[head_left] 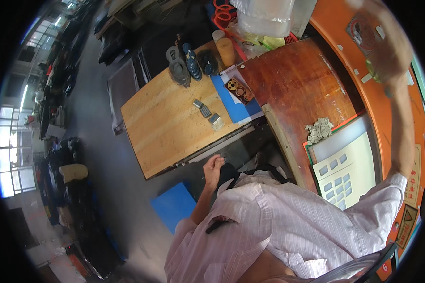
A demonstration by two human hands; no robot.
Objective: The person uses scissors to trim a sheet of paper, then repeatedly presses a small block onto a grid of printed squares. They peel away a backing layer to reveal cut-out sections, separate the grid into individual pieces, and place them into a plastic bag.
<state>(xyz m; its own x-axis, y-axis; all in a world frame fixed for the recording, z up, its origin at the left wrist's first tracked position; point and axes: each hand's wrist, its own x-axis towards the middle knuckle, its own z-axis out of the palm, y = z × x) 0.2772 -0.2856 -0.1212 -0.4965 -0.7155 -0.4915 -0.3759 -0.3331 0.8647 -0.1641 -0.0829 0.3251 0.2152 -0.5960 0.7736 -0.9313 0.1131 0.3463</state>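
Note:
My left hand [214, 169] hangs low by my lap, beside the near edge of the wooden table [160, 127]. Its fingers are curled together; whatever may be in them is hidden. My right arm reaches far up along the orange machine [333, 14], and my right hand [389, 54] is smeared by motion. A yellow-green piece [373, 70] shows beside that hand; whether it is held cannot be made out. Nearer me, a pale sheet with square cut-outs [359, 162] lies on the reddish-brown wooden board [297, 70], below a heap of small grey pieces [319, 130].
The wooden table carries dark clips or tools [191, 61], an orange-filled bottle [225, 51], small grey blocks [202, 108], a blue folder [236, 108] and a patterned box [238, 90]. A red basket [292, 38] with plastic bags stands behind. A blue board [174, 203] lies at the left.

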